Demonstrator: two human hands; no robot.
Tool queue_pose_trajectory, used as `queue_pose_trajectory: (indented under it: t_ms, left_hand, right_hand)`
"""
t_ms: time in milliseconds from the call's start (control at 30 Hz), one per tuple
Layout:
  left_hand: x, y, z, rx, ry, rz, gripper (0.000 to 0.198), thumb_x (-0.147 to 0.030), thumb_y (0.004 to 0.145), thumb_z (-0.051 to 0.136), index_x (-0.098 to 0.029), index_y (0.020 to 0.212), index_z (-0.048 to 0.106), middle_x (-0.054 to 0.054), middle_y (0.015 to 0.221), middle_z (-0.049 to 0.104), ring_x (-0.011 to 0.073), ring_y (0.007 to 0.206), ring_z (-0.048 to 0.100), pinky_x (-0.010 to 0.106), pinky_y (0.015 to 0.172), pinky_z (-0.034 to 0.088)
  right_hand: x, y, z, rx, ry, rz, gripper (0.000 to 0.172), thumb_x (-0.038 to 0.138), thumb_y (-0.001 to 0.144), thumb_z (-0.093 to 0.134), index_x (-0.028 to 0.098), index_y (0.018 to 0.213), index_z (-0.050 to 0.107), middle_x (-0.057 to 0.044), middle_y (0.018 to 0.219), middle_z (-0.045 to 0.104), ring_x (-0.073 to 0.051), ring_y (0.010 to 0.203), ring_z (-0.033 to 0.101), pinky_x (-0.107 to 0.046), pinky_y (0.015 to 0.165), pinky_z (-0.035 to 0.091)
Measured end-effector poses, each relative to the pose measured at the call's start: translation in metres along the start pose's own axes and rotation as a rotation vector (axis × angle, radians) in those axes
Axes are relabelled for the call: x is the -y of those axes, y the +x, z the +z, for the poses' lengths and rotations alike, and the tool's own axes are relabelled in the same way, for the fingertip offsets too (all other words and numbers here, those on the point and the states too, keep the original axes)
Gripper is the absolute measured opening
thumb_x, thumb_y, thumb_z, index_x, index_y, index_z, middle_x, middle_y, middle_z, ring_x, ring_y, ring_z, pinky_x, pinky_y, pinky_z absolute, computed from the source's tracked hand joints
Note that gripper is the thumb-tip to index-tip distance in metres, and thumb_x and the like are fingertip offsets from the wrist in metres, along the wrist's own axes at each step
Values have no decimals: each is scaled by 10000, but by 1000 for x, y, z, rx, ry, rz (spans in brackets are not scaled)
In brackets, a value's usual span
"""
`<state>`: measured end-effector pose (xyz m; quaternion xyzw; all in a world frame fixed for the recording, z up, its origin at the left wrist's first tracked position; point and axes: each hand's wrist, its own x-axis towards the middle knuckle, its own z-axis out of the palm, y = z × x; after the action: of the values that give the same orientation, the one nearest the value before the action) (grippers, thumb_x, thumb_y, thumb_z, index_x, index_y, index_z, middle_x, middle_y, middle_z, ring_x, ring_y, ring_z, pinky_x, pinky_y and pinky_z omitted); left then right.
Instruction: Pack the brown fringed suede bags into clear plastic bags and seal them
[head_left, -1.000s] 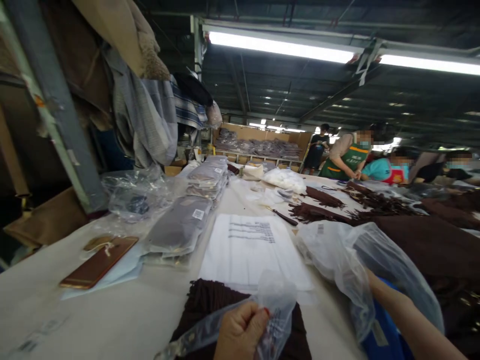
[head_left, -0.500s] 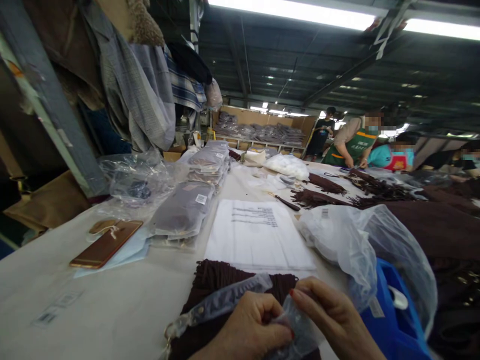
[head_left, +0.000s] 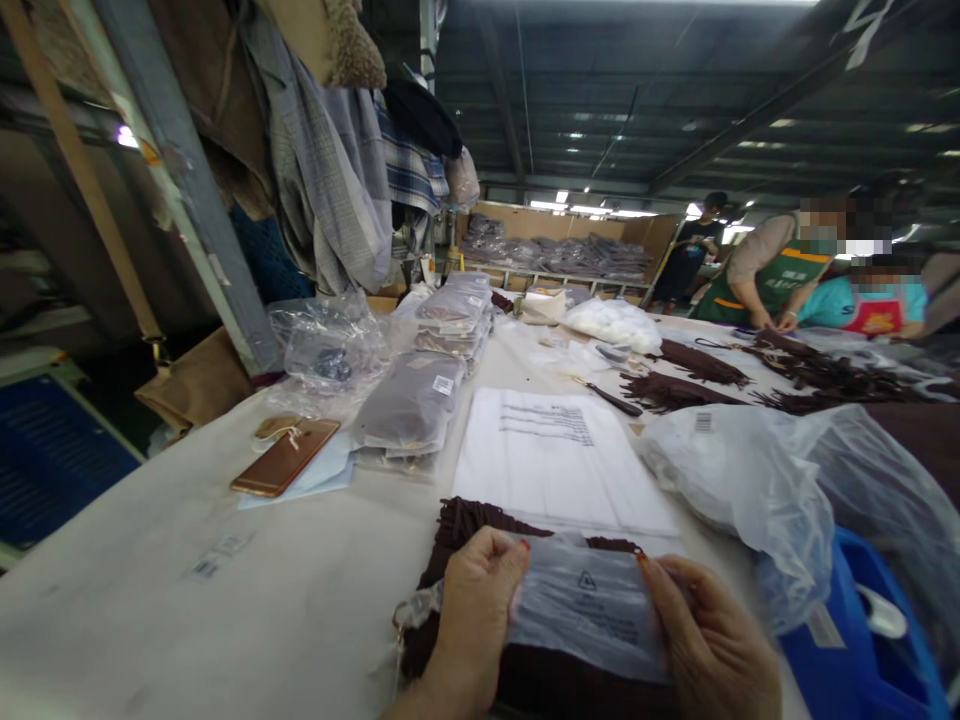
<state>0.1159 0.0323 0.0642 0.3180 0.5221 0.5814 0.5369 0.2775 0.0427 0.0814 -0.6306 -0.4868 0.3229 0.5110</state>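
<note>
Between my two hands a small frosted plastic bag (head_left: 585, 605) with dark print is stretched out flat. My left hand (head_left: 480, 600) pinches its left side and my right hand (head_left: 701, 625) grips its right side. Under the bag lies a dark brown fringed bag (head_left: 540, 680), partly covered by my hands. At its left edge a metal clasp (head_left: 401, 615) with clear wrapping shows beside my left wrist. Just beyond it rests a stack of white printed plastic bags (head_left: 555, 470).
Packed grey items in clear bags (head_left: 409, 405) are piled left of centre, near a phone (head_left: 289, 458). On the right, a blue bin (head_left: 862, 640) stands beside loose plastic (head_left: 750, 480). Brown fringed pieces (head_left: 675, 390) lie farther back, where co-workers (head_left: 780, 270) stand.
The plastic was bunched between my close-together fingers; now it is spread flat over the brown bag with my hands apart. The view has turned left.
</note>
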Motion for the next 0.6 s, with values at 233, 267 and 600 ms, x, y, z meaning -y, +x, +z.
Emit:
queue_pose_trajectory:
  t_ms: [233,267,600]
  left_hand:
    - [-9,11,-31,-3,798,372,250,-319,890,381,-209,737,545,-25,575,494,134,526,469,246,539,304]
    - [-11,12,-35,-1,908,407,229,-301,900,390,-206,760,545,-13,619,525,150,579,506,254,572,332]
    - [15,14,-33,127,1581,680,104,-187,797,640,-160,821,543,73,859,570,270,799,521,410,708,436]
  right_hand:
    - [-17,9,-15,-92,-180,26,450,647,676,575,214,791,607,50,498,510,-127,467,479,-223,438,386]
    - [-18,12,-21,-109,-195,59,475,663,651,584,212,800,610,49,483,514,-126,443,471,-224,411,374]
    - [0,27,-50,-280,-71,203,442,614,525,649,237,751,600,20,531,582,-144,464,505,-240,382,395]
